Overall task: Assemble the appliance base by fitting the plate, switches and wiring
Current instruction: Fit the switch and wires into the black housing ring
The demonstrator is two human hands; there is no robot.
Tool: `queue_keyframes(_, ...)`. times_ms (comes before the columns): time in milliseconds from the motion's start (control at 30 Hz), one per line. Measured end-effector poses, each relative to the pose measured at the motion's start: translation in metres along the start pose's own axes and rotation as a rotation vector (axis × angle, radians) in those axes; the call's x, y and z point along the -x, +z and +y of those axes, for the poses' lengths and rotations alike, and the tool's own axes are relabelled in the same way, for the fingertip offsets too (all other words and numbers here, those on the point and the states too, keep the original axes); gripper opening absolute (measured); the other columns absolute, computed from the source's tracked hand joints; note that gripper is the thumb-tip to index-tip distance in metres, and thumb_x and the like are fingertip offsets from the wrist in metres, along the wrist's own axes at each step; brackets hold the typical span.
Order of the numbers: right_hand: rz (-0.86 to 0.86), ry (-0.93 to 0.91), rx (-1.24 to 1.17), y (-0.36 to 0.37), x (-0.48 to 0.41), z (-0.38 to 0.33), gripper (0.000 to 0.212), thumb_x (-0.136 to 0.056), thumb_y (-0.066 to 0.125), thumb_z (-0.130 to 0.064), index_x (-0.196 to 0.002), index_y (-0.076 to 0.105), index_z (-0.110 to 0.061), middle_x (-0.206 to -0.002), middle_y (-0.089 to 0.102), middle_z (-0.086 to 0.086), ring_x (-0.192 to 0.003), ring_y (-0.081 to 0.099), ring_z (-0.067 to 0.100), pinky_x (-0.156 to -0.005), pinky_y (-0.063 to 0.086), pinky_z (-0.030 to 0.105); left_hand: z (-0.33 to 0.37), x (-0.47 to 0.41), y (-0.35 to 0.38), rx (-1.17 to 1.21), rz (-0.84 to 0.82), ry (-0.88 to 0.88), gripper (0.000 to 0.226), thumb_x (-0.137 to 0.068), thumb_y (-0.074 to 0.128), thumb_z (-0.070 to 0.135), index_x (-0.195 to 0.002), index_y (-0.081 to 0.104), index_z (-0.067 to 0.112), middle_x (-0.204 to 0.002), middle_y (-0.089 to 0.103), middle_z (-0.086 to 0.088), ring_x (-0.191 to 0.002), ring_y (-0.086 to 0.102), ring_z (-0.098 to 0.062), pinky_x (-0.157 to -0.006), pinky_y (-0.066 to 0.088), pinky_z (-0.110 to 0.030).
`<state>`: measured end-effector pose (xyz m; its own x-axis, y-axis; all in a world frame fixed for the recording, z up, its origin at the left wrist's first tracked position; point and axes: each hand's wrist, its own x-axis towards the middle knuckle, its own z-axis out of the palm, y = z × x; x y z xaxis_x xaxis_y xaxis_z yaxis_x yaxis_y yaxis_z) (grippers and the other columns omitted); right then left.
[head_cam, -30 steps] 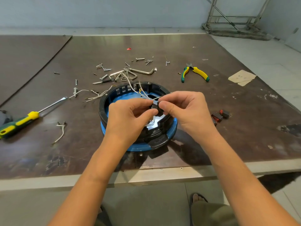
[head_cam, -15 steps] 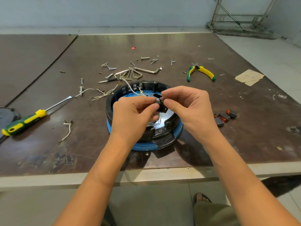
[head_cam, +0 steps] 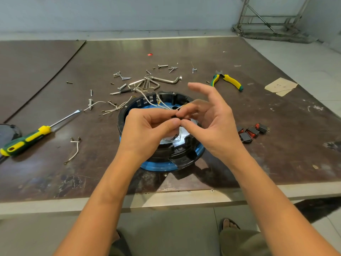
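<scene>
Both hands pinch one small black switch [head_cam: 174,117], held just above the base [head_cam: 162,166]. On the left hand [head_cam: 147,130], thumb and forefinger close on it from 9 o'clock. On the right hand [head_cam: 214,124], the thumb and a lower finger close on it from 3 o'clock, with the forefinger raised straight and free. The switch is mostly hidden by the grip (terminals cannot be made out). White wires [head_cam: 147,96] run from the pinch toward 11 o'clock, over the base rim. The base sits on the table [head_cam: 286,163] near the front edge, black with a blue band. A bright plate [head_cam: 170,140] shows inside it, under the hands. Around the base lie hex keys [head_cam: 166,80] and screws [head_cam: 163,66] at 12 o'clock, pliers [head_cam: 228,81] at 1, spare switches [head_cam: 251,133] at 3, and a screwdriver [head_cam: 27,139] and loose wire [head_cam: 74,150] at 9.
</scene>
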<state>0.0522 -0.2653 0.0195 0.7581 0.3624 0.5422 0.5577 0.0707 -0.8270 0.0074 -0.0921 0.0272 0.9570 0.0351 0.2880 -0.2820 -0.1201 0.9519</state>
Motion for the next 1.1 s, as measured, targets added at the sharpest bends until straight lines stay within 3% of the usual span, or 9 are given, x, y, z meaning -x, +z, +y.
queue_keyframes(100, 0.037, 0.035, 0.049, -0.0011, 0.0021, 0.0018, 0.061, -0.083, 0.074, 0.004, -0.137, 0.049, -0.013, -0.107, 0.066, 0.007, -0.109, 0.064, 0.024, -0.093, 0.056, 0.038, 0.001, 0.0005, -0.001, 0.108, 0.071, -0.021, 0.024, -0.088, 0.068, -0.003, -0.111, 0.072, -0.001, -0.095, 0.078, -0.008, -0.087, 0.076, -0.023, -0.072, 0.06, -0.024)
queue_keyframes(233, 0.098, 0.094, 0.131, 0.0026, 0.0038, 0.0047, 0.028, -0.085, 0.075, -0.002, -0.112, 0.068, -0.009, -0.099, 0.072, 0.0, -0.096, 0.07, 0.019, -0.084, 0.06, 0.039, 0.0021, 0.0007, -0.0032, 0.109, 0.086, -0.042, 0.02, -0.093, 0.065, 0.002, -0.111, 0.071, 0.004, -0.094, 0.078, -0.007, -0.089, 0.076, -0.023, -0.073, 0.061, -0.026)
queue_keyframes(400, 0.123, 0.132, 0.016, 0.0014, 0.0036, 0.0036, 0.019, -0.085, 0.074, 0.001, -0.101, 0.071, -0.008, -0.091, 0.075, 0.005, -0.084, 0.074, 0.022, -0.077, 0.061, 0.037, 0.0006, -0.0008, -0.0028, -0.008, 0.069, -0.018, 0.018, -0.095, 0.065, 0.009, -0.112, 0.072, 0.009, -0.097, 0.077, -0.007, -0.091, 0.076, -0.023, -0.075, 0.063, -0.037)
queue_keyframes(567, 0.144, 0.12, -0.036, -0.0012, 0.0034, 0.0036, 0.012, -0.084, 0.076, -0.001, -0.093, 0.07, -0.007, -0.086, 0.075, 0.007, -0.08, 0.075, 0.024, -0.075, 0.061, 0.035, -0.0047, -0.0017, 0.0033, -0.136, 0.21, 0.067, 0.015, -0.094, 0.068, 0.016, -0.105, 0.077, 0.012, -0.103, 0.069, -0.006, -0.087, 0.074, -0.029, -0.076, 0.061, -0.045)
queue_keyframes(700, 0.153, 0.125, -0.086, -0.0018, 0.004, 0.0051, 0.013, -0.085, 0.074, 0.001, -0.094, 0.068, -0.007, -0.09, 0.075, 0.01, -0.085, 0.075, 0.027, -0.078, 0.061, 0.04, -0.0042, -0.0026, 0.0026, -0.147, 0.224, 0.083, 0.019, -0.092, 0.07, 0.011, -0.11, 0.075, 0.007, -0.1, 0.072, -0.008, -0.084, 0.075, -0.026, -0.078, 0.061, -0.045)
queue_keyframes(800, 0.159, 0.132, -0.156, -0.0037, 0.0025, 0.0054, 0.014, -0.086, 0.072, 0.003, -0.095, 0.066, -0.006, -0.094, 0.073, 0.018, -0.092, 0.073, 0.034, -0.081, 0.061, 0.047, -0.0027, -0.0017, 0.0025, -0.142, 0.222, 0.074, 0.022, -0.091, 0.069, 0.006, -0.113, 0.074, 0.006, -0.095, 0.076, -0.006, -0.077, 0.076, -0.018, -0.074, 0.062, -0.035)
queue_keyframes(1000, 0.1, 0.129, -0.103, -0.0055, 0.0022, 0.0054, 0.029, -0.087, 0.07, 0.004, -0.114, 0.067, -0.004, -0.091, 0.069, 0.018, -0.088, 0.071, 0.032, -0.083, 0.06, 0.038, -0.0004, -0.0002, 0.0043, -0.059, 0.157, 0.012, 0.015, -0.091, 0.066, -0.002, -0.104, 0.072, 0.001, -0.086, 0.077, -0.011, -0.076, 0.076, -0.022, -0.07, 0.062, -0.031)
queue_keyframes(1100, 0.085, 0.122, -0.112, -0.0058, 0.0024, 0.0044, 0.027, -0.087, 0.069, 0.005, -0.112, 0.072, -0.006, -0.095, 0.075, 0.006, -0.09, 0.074, 0.026, -0.083, 0.059, 0.036, 0.0013, 0.0002, 0.0027, 0.056, 0.164, -0.044, 0.013, -0.091, 0.066, -0.003, -0.103, 0.07, -0.003, -0.088, 0.077, -0.012, -0.08, 0.076, -0.025, -0.069, 0.062, -0.029)
